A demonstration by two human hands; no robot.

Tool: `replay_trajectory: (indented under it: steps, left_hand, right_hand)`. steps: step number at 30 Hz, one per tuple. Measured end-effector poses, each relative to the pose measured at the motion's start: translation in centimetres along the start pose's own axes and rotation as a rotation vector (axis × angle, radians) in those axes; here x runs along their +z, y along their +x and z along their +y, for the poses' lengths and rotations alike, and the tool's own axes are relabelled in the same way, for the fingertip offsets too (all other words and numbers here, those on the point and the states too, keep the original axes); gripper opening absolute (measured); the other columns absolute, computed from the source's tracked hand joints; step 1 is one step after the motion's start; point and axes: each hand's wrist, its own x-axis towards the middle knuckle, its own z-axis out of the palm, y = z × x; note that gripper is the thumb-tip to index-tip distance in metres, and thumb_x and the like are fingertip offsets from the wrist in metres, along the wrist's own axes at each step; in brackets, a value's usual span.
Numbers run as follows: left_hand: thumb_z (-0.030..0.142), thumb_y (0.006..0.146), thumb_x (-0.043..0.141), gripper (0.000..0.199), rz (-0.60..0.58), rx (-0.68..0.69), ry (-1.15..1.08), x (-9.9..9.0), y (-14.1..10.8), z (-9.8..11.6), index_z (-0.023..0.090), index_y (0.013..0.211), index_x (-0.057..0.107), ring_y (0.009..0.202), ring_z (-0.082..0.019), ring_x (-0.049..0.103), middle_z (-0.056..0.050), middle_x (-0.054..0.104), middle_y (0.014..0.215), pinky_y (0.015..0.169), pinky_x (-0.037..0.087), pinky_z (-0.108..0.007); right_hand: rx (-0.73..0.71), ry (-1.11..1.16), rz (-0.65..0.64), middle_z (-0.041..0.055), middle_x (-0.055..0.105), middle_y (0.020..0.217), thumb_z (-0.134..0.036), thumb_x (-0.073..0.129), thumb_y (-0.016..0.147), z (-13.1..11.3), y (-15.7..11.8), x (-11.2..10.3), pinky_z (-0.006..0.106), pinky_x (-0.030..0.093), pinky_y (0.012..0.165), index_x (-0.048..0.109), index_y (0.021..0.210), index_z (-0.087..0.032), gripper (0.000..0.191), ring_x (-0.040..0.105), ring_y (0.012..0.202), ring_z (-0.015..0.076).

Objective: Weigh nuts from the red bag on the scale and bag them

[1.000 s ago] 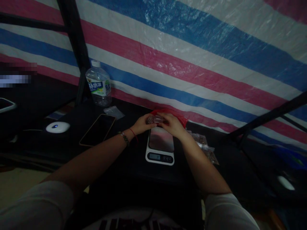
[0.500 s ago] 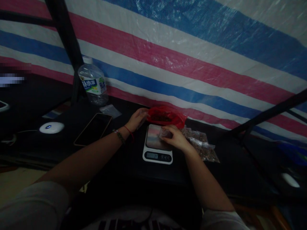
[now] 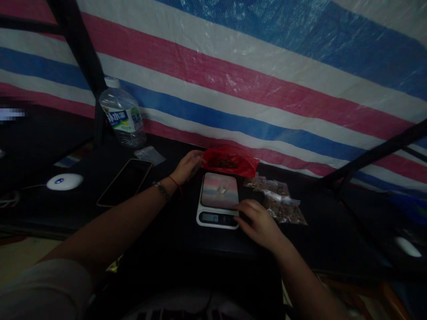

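A white kitchen scale (image 3: 199, 213) with a lit display stands in front of me. On its shiny plate lies a small clear plastic piece (image 3: 223, 186), perhaps a small cup or bag; I cannot tell which. My right hand (image 3: 260, 222) is at the scale's front right corner, thumb and forefinger apart near the buttons, holding nothing. Behind the scale lies an open red plastic bag (image 3: 248, 166) with dark brown loose bits (image 3: 225, 162) inside. My left hand (image 3: 187, 168) has its curled fingers at the bag's left edge, fingertips partly hidden.
Several filled clear zip bags (image 3: 283, 209) lie right of the scale. To the left are a phone (image 3: 126, 181), a flat clear bag (image 3: 150, 155), a white mouse (image 3: 64, 182) and a large clear bottle (image 3: 123, 118). A striped tarp (image 3: 233, 66) hangs behind the black table.
My right hand has let go of the small clear plastic piece on the scale plate and moved back toward the scale's front right corner. The left hand stays by the red bag.
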Motion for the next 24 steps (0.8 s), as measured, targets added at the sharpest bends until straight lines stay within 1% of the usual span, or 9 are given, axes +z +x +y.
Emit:
replay_trajectory:
  steps: [3,5,8,12,16,21,24]
  left_hand:
    - [0.046,0.081,0.06,0.04,-0.001,0.01,0.019,-0.1,0.1,-0.2,0.016,0.107,0.056,0.077,-0.015,0.062,-0.004,0.065,0.086,0.074,0.049,-0.029]
    - [0.045,0.081,0.061,0.039,0.0,0.016,0.018,-0.2,0.2,-0.3,0.016,0.106,0.057,0.074,-0.014,0.061,-0.003,0.065,0.083,0.071,0.048,-0.029]
    - [0.044,0.08,0.063,0.039,-0.004,0.021,-0.004,0.0,0.2,-0.3,0.015,0.105,0.057,0.072,-0.014,0.061,-0.003,0.064,0.081,0.069,0.048,-0.027]
    - [0.044,0.079,0.063,0.039,0.002,0.02,0.004,0.1,0.1,-0.1,0.015,0.105,0.057,0.074,-0.014,0.061,-0.003,0.064,0.082,0.071,0.048,-0.028]
    - [0.046,0.08,0.061,0.04,0.008,0.019,0.037,0.0,0.0,-0.1,0.015,0.106,0.056,0.075,-0.015,0.061,-0.003,0.064,0.084,0.073,0.048,-0.029]
    - [0.046,0.08,0.062,0.042,-0.007,0.028,0.02,-0.1,0.1,-0.2,0.015,0.106,0.055,0.077,-0.015,0.061,-0.004,0.064,0.085,0.073,0.047,-0.029]
    - [0.046,0.078,0.064,0.041,0.001,0.004,-0.012,-0.1,0.2,-0.3,0.015,0.104,0.056,0.075,-0.014,0.061,-0.003,0.064,0.083,0.071,0.047,-0.028]
  right_hand:
    - [-0.055,-0.04,-0.039,0.0105,0.066,0.107,-0.026,0.06,0.087,0.1,-2.2,1.3,0.045,0.056,0.083,0.06,0.119,-0.027,0.032,0.063,0.098,0.0262]
    - [-0.061,-0.066,-0.05,0.0111,0.065,0.112,-0.028,0.062,0.086,0.4,-3.3,2.1,0.047,0.056,0.085,0.058,0.123,-0.027,0.037,0.062,0.101,0.0274]
    - [-0.053,-0.088,-0.003,0.0114,0.064,0.114,-0.026,0.061,0.087,0.7,-4.2,3.0,0.048,0.056,0.087,0.057,0.125,-0.027,0.038,0.062,0.104,0.0273]
    - [-0.049,-0.098,0.057,0.0112,0.064,0.114,-0.024,0.059,0.088,1.1,-4.7,4.1,0.048,0.057,0.087,0.057,0.124,-0.028,0.036,0.062,0.104,0.027]
    - [-0.043,-0.089,0.097,0.0126,0.063,0.117,-0.022,0.059,0.088,1.3,-4.7,4.5,0.047,0.057,0.087,0.056,0.125,-0.026,0.037,0.062,0.106,0.0267]
    - [-0.062,-0.104,0.092,0.0133,0.063,0.118,-0.022,0.059,0.089,1.4,-4.6,4.4,0.046,0.056,0.09,0.057,0.124,-0.023,0.035,0.06,0.108,0.026]
    - [-0.07,-0.121,0.088,0.0134,0.063,0.118,-0.022,0.059,0.089,1.4,-4.6,4.4,0.045,0.056,0.089,0.058,0.122,-0.021,0.033,0.061,0.107,0.0252]
